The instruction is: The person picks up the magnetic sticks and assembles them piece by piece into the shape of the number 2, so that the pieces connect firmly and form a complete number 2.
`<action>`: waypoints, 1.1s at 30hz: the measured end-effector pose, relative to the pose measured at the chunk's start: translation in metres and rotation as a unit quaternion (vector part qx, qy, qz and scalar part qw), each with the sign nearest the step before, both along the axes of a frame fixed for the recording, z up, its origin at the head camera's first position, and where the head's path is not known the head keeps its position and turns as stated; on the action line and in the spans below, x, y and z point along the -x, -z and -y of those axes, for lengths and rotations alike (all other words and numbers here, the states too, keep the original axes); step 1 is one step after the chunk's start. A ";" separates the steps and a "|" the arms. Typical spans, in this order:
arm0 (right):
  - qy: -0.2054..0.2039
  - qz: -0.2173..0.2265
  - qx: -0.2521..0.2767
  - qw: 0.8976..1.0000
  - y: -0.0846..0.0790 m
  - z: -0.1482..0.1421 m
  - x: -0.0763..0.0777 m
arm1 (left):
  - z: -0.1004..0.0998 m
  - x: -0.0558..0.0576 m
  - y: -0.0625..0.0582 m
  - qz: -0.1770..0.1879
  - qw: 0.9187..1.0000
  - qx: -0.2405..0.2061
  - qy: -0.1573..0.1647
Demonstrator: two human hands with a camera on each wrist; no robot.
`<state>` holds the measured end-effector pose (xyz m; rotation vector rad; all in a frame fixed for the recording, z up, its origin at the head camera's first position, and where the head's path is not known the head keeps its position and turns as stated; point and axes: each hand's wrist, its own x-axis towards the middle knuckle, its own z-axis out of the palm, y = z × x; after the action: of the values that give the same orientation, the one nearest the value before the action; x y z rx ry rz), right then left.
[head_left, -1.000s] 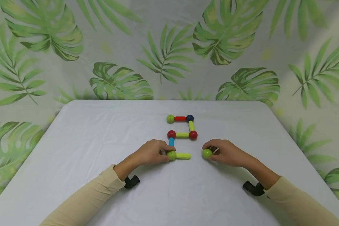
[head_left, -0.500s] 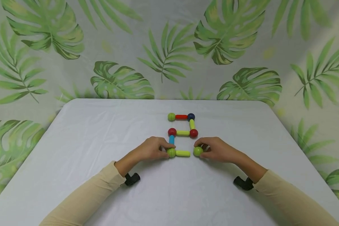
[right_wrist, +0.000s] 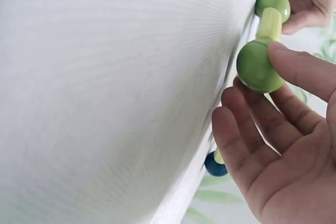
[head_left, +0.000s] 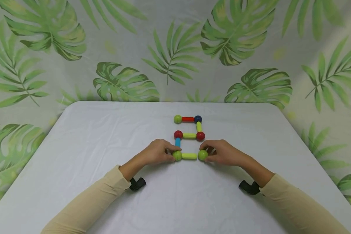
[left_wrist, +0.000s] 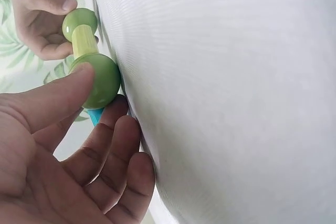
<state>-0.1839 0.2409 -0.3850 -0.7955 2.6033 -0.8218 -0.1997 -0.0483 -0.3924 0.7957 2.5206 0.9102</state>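
Observation:
My left hand (head_left: 159,152) pinches a green ball (head_left: 177,156) between thumb and fingers at the near left corner of a shape of balls and magnetic-looking rods. From that ball a yellow-green rod (head_left: 189,156) runs right and a blue rod (head_left: 177,142) runs away from me. In my right hand (head_left: 226,152), thumb and fingers hold another green ball (right_wrist: 259,66) right at the free end of the yellow-green rod. Beyond are two red balls (head_left: 200,136) joined by a yellow-green rod (head_left: 189,135).
At the far end of the shape, a dark blue ball (head_left: 198,119), a red rod (head_left: 188,119) and a green ball (head_left: 177,119) form a row. Everything lies on a white-covered table (head_left: 105,130), with a leaf-patterned cloth (head_left: 169,48) behind it.
The right hand has moved left with its green ball, from apart to the rod's end. The left hand keeps its pinch on the other green ball.

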 end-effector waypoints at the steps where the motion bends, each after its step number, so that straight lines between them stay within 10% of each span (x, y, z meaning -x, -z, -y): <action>1: 0.000 0.001 0.001 1.000 0.000 0.000 0.000 | -0.001 0.000 -0.001 0.001 1.000 -0.001 -0.001; 21: -0.010 0.011 -0.015 1.000 -0.004 -0.004 0.000 | 0.000 -0.005 -0.001 0.004 1.000 0.015 -0.021; 33: 0.110 -0.086 -0.026 0.990 -0.026 -0.111 -0.034 | 0.076 -0.036 -0.014 -0.059 0.995 0.051 -0.055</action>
<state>-0.1502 0.3517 -0.3587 -0.5971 2.8924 -0.7690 -0.1637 -0.1245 -0.3782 0.7038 2.7141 0.7809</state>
